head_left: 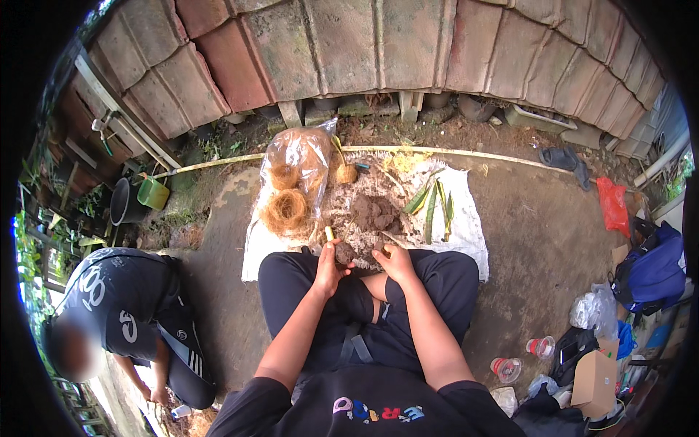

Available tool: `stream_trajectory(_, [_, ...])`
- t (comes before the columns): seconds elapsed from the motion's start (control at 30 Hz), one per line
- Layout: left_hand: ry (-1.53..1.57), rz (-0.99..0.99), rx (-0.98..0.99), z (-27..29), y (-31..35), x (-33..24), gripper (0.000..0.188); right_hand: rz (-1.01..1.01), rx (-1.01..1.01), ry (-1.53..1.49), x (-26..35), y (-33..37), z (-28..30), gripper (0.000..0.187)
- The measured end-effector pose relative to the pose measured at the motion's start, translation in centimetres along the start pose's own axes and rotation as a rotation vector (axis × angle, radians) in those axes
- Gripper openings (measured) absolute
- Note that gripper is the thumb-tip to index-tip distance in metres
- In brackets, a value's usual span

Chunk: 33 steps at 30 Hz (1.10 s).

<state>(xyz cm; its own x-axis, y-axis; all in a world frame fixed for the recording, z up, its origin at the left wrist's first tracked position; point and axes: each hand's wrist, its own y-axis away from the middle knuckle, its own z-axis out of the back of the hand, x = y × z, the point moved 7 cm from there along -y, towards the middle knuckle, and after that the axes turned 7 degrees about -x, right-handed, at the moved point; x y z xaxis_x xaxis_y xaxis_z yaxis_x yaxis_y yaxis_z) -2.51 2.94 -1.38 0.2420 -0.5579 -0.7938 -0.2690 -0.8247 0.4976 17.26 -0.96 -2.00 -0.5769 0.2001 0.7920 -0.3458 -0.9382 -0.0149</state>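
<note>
My left hand (328, 273) is closed round a ball of dark, moist soil (344, 253), from which a short yellow-green stub (329, 233) sticks up. A little to the right, my right hand (396, 262) has its fingers curled together; what they hold, if anything, is hard to make out. Beyond both hands lies a heap of dark soil (375, 213) on a white sack (470, 218). Nest-shaped brown fibre (284, 210) rests at the left, beside a clear plastic bag (297, 149) of more fibre. Long green leaves with yellow edges (431, 207) lie at the right.
A fibre-wrapped ball with a plant shoot (346, 173) stands behind the soil. Another person (131, 313) crouches at my left. Plastic cups (506, 369), a cardboard box (595, 384) and a blue backpack (652, 269) are at my right. Roof tiles (349, 51) lean across the back.
</note>
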Motion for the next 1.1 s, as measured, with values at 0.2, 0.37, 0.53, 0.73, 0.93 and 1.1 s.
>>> stream_trajectory(0.2, [0.002, 0.028, 0.037, -0.4, -0.4, 0.2, 0.034, 0.173, -0.149, 0.04, 1.1, 0.7, 0.5, 0.033])
stream_trajectory(0.37, [0.019, -0.025, 0.099, -0.6, -0.2, 0.2, 0.038, -0.12, -0.004, -0.117, 2.5, 1.5, 0.8, 0.032])
stream_trajectory(0.53, [0.092, 0.038, 0.105, -1.0, -0.7, 0.2, 0.048, -0.032, 0.063, -0.289, 5.4, 1.6, 1.3, 0.031])
stream_trajectory(0.73, [0.115, 0.046, 0.132, -1.1, -1.5, 0.7, 0.06, 0.207, 0.242, -0.129, 12.5, 1.6, 0.6, 0.025])
stream_trajectory(0.93, [0.084, 0.077, 0.18, -1.5, -1.2, 0.3, 0.065, 0.026, 0.453, 0.07, 12.3, 0.3, -0.4, 0.027])
stream_trajectory(1.1, [0.119, 0.089, 0.207, -2.7, -1.1, -0.4, 0.067, 0.24, 0.426, 0.27, 14.5, -0.4, 0.6, 0.032])
